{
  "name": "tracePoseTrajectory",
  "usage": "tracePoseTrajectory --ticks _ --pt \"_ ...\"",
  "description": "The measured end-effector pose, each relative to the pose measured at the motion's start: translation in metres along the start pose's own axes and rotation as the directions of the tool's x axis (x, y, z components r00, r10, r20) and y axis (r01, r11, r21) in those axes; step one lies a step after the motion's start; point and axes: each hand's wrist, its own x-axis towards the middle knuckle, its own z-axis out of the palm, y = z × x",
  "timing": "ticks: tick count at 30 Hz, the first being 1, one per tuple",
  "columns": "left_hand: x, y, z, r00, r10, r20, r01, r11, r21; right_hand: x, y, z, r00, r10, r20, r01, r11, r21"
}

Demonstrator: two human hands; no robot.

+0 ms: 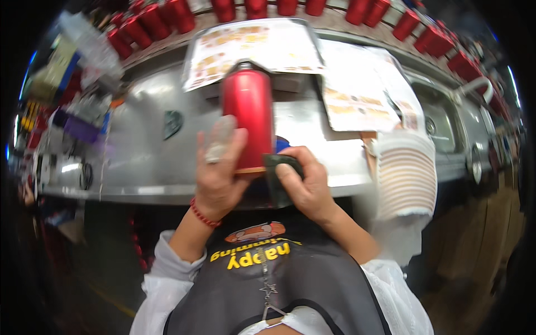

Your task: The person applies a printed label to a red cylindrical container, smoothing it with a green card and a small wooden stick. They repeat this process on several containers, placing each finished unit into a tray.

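Observation:
A shiny red metal cylinder (247,114), like a bottle body, lies lengthwise in front of me, with a dark far end and an orange-toned near rim. My left hand (219,173) grips its left side near that rim; pale covers wrap some of the fingers. Pinched between thumb and fingers, a dark green pad (283,180) is in my right hand (304,183). The pad touches the cylinder's lower right side. Something blue (282,144) shows partly behind the right hand; its kind is hidden.
Another dark green piece (173,124) lies on the metal worktop (146,151). Printed sheets (254,36) sit behind the cylinder, more sheets (357,92) to their right. A stack of white ribbed pieces (406,174) stands near a sink (441,120). Red cylinders (178,15) line the back.

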Motion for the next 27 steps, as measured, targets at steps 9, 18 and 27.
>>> tracePoseTrajectory --ticks 9,18,27 --pt "-0.032 -0.008 0.020 0.968 -0.250 0.024 0.250 0.947 -0.200 0.020 0.007 -0.103 0.929 -0.366 -0.057 0.259 0.753 -0.605" --pt "-0.040 -0.012 0.023 0.932 -0.352 0.087 0.359 0.859 -0.365 0.102 0.116 -0.381 0.954 0.117 -0.277 -0.292 0.146 -0.945" --pt "-0.052 -0.018 0.024 0.924 -0.372 0.085 0.373 0.836 -0.402 0.144 0.134 -0.432 0.818 0.147 -0.557 -0.572 0.100 -0.814"
